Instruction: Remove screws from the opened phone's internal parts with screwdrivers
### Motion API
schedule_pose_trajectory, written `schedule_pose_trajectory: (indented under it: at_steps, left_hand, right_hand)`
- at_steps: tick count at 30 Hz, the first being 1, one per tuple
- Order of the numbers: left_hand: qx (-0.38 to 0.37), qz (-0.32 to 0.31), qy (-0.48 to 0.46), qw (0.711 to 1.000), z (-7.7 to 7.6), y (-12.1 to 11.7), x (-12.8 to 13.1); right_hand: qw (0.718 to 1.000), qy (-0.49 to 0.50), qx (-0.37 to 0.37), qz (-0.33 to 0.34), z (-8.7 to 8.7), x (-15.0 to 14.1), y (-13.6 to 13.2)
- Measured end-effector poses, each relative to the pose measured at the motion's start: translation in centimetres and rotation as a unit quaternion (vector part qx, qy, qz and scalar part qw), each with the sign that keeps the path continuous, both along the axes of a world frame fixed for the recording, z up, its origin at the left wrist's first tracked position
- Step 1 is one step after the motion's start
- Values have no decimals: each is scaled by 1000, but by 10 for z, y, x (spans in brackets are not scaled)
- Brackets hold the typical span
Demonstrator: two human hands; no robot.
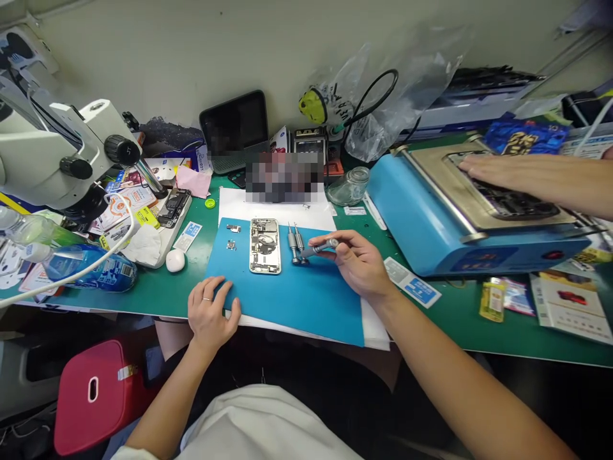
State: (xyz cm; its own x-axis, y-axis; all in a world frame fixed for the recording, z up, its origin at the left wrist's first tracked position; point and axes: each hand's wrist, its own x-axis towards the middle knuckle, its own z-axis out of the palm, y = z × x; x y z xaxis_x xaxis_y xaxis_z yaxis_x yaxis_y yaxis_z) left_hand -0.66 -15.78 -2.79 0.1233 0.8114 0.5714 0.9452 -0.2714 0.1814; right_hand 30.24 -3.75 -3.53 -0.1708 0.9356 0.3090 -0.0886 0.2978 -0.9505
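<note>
An opened phone [265, 248] lies on the blue mat [306, 300], its inner parts and a bare board area showing. My right hand [363, 263] is closed round a grey precision screwdriver [322, 248], held nearly level just right of the phone. Beneath its far end, two more grey screwdrivers [295, 244] lie side by side on the mat. Left of the phone are two small phone parts [232, 235], too small to name surely. My left hand [211, 314] rests at the mat's near left edge, fingers apart, with nothing in it.
At left stand a microscope [90, 150], a blue bottle [90, 267] and a white earbud case [175, 260]. A glass jar [349, 186] lies behind the mat. At right, another person's hand [498, 171] presses on a blue heating machine [416, 223].
</note>
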Motion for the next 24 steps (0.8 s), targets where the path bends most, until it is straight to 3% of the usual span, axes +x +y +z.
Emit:
schedule_pose_trajectory:
  at_steps: [9, 14, 18, 24]
  left_hand:
    - [6, 26, 21, 999, 2, 0, 3]
    - [13, 34, 17, 999, 2, 0, 3]
    - [5, 38, 16, 999, 3, -1, 3]
    - [4, 29, 21, 999, 2, -1, 2]
  right_hand:
    - [999, 26, -18, -12, -2, -7, -8]
    - [998, 38, -40, 18, 2, -9, -12]
    - [999, 30, -17, 26, 4, -12, -13]
    - [997, -24, 67, -16, -2, -20, -15]
